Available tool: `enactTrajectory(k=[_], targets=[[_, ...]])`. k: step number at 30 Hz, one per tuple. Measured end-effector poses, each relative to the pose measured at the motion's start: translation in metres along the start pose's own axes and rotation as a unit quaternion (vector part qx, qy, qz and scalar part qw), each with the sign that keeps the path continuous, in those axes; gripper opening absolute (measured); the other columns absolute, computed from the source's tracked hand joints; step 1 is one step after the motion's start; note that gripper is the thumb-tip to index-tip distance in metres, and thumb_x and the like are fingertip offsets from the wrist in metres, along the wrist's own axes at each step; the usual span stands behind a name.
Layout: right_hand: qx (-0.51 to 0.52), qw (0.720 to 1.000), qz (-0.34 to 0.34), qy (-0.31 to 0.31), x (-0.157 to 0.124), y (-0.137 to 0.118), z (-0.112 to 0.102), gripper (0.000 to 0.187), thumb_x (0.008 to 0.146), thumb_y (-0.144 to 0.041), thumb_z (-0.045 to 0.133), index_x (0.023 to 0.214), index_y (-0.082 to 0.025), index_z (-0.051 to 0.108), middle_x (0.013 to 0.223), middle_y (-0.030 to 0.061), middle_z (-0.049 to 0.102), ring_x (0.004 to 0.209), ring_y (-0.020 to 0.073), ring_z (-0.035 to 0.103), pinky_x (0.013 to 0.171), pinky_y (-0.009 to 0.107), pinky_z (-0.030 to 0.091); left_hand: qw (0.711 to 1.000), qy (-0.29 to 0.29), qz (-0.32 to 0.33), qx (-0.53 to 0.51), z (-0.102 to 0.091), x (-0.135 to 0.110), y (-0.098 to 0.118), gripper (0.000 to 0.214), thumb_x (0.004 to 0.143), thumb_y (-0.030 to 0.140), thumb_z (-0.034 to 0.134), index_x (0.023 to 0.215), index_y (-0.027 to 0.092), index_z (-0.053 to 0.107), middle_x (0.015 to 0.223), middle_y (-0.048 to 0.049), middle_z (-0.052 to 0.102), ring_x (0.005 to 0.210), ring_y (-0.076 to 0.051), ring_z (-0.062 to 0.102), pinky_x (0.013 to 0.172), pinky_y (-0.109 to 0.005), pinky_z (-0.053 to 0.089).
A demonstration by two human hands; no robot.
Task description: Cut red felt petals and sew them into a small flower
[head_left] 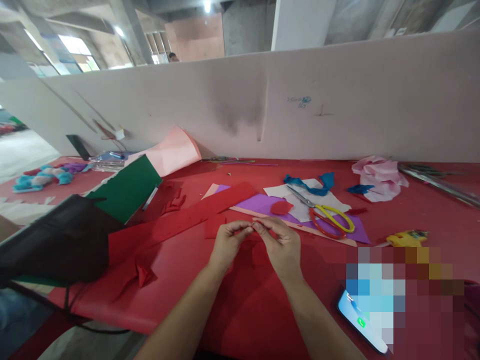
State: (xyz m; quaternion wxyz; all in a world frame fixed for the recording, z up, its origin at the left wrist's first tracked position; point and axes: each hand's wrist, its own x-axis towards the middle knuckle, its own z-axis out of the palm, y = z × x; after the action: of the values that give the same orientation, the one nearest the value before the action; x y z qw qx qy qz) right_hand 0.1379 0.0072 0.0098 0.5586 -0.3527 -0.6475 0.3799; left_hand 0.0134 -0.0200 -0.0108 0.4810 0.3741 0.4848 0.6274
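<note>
My left hand (229,242) and my right hand (282,246) meet above the red table, fingertips pinched close together. Whatever sits between the fingertips is too small and hidden to make out. Just behind them lies a long red strip (228,201), crossing a purple sheet (253,202). A small rounded red piece (282,207) rests on the purple sheet. To the right of my hands are scissors (318,206) with one yellow and one red handle, partly over white scraps (275,191). A blue strip (326,184) lies across the white scraps.
A black bag (63,240) and a green board (125,192) stand at left, near a curled pink sheet (172,152). At right are a crumpled pink piece (378,177), a yellow object (407,238) and a lit phone (362,320). A pale panel (180,110) borders the table's back.
</note>
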Motion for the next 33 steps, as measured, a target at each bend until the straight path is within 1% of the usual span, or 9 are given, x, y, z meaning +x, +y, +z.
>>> enactTrajectory(k=[5,9,15,18,24,27,33], targets=[[-0.012,1.000,0.008,-0.001,-0.0032,-0.0007,0.0011,0.013,0.081,-0.027,0.065,0.092,-0.024,0.071,0.093,0.0035,0.071,0.087,0.0193,0.065,0.083,0.035,0.050,0.999,0.034,0.030,0.005,0.0013,-0.0009,-0.0048,0.016,0.069,0.029,0.073,0.080,0.018,0.075,0.084,-0.0064,0.072,0.083,-0.019,0.063,0.082,-0.031,0.046],[-0.017,0.999,0.025,0.026,-0.0059,-0.0008,0.0034,0.014,0.079,-0.030,0.067,0.091,-0.023,0.072,0.091,0.0038,0.071,0.084,0.0192,0.065,0.080,0.033,0.050,0.996,0.048,0.064,0.028,0.0040,-0.0017,-0.0062,0.013,0.070,0.029,0.072,0.077,0.018,0.075,0.082,-0.0057,0.071,0.081,-0.019,0.062,0.080,-0.030,0.047],[-0.006,0.998,0.041,0.041,-0.0069,-0.0024,0.0048,0.015,0.079,-0.030,0.067,0.091,-0.023,0.072,0.088,0.0033,0.071,0.080,0.0181,0.064,0.076,0.032,0.051,0.995,0.064,0.070,0.005,0.0048,-0.0021,-0.0068,0.009,0.066,0.025,0.075,0.073,0.019,0.075,0.080,-0.0040,0.070,0.078,-0.017,0.061,0.078,-0.029,0.047],[0.010,0.998,0.043,0.034,-0.0059,-0.0041,0.0044,0.013,0.078,-0.028,0.068,0.090,-0.024,0.072,0.087,0.0027,0.071,0.078,0.0175,0.063,0.075,0.032,0.052,0.996,0.051,0.067,-0.007,0.0048,-0.0027,-0.0071,0.008,0.068,0.024,0.073,0.074,0.019,0.075,0.079,-0.0035,0.069,0.078,-0.016,0.060,0.077,-0.028,0.047],[0.035,0.998,0.033,0.027,-0.0038,-0.0069,0.0032,0.007,0.078,-0.025,0.068,0.083,-0.024,0.073,0.084,0.0020,0.071,0.078,0.0179,0.065,0.075,0.033,0.052,0.998,0.034,0.051,-0.026,0.0058,-0.0039,-0.0064,0.009,0.067,0.023,0.074,0.075,0.019,0.076,0.082,-0.0039,0.069,0.079,-0.017,0.061,0.078,-0.029,0.048],[0.038,0.998,0.034,0.020,-0.0019,-0.0060,0.0013,0.006,0.075,-0.025,0.070,0.081,-0.024,0.073,0.082,0.0016,0.070,0.077,0.0180,0.064,0.073,0.033,0.052,0.999,0.009,0.034,-0.033,0.0068,-0.0047,-0.0038,0.010,0.068,0.024,0.074,0.075,0.019,0.076,0.081,-0.0046,0.070,0.079,-0.017,0.062,0.080,-0.030,0.048],[0.055,0.998,0.031,-0.006,0.0001,-0.0039,-0.0027,0.008,0.075,-0.025,0.070,0.083,-0.025,0.073,0.083,0.0018,0.069,0.077,0.0177,0.063,0.071,0.032,0.052,0.997,-0.051,0.018,-0.055,0.0064,-0.0056,0.0021,0.009,0.072,0.025,0.071,0.074,0.017,0.075,0.076,-0.0040,0.068,0.075,-0.015,0.059,0.077,-0.029,0.047]])
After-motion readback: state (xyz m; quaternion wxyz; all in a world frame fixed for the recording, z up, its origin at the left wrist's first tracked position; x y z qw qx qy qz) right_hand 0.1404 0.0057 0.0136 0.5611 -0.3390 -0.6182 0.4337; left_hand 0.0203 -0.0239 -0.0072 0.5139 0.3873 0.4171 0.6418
